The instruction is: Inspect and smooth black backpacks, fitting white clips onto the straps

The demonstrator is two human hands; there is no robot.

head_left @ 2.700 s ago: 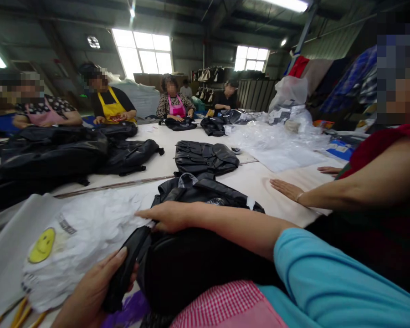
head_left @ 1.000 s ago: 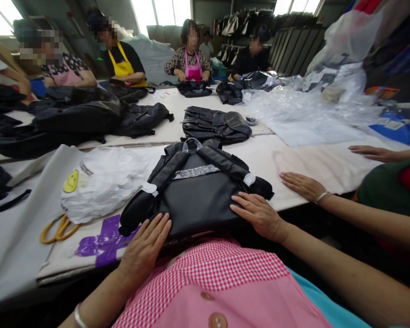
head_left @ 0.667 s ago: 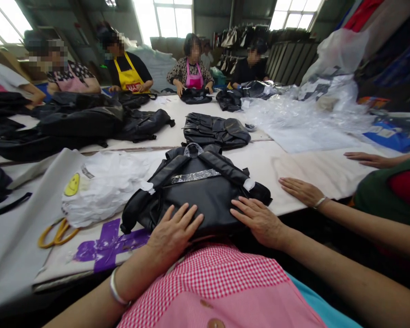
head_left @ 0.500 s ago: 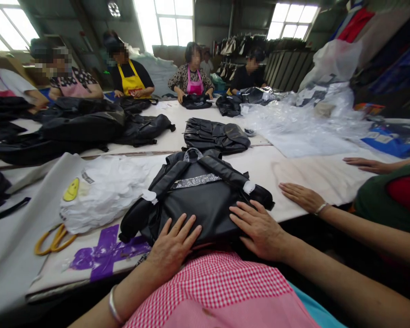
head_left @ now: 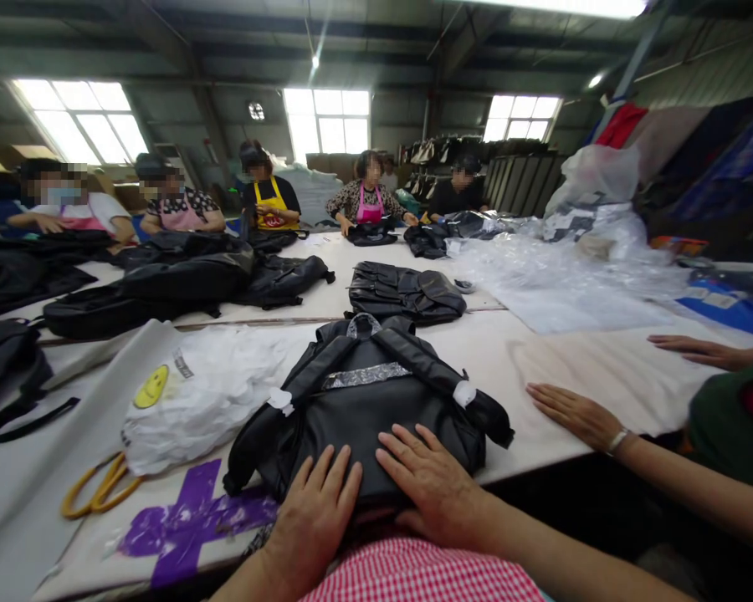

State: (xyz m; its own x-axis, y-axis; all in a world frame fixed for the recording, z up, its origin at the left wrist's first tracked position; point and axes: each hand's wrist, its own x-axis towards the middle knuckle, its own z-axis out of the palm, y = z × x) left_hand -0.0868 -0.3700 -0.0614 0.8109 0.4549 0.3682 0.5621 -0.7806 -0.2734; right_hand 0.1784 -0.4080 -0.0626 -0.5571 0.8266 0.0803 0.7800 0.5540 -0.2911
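A black backpack [head_left: 364, 418] lies in front of me at the table's near edge, straps up and top handle pointing away. Clear wrapping covers its handle and a strip across its back; white tags or wraps sit on both straps. My left hand [head_left: 317, 510] rests on the lower left of the backpack, fingers stretched out. Flat on its lower middle is my right hand [head_left: 430, 481], fingers extended, thumb partly hidden near the bag's bottom edge. Neither hand grips anything. A white plastic bag [head_left: 194, 393] with a yellow smiley lies left of the backpack, beside yellow-handled scissors [head_left: 100, 489].
Another black backpack [head_left: 405, 293] lies beyond mine, and more black bags [head_left: 163, 288] pile up at the left. Clear plastic sheets [head_left: 565, 259] cover the right back. A co-worker's hands [head_left: 577, 418] rest on the table at right. Several people work across the table.
My right hand has slid left across the backpack, closer to my left hand. The camera has tilted up, so things appear lower in view.
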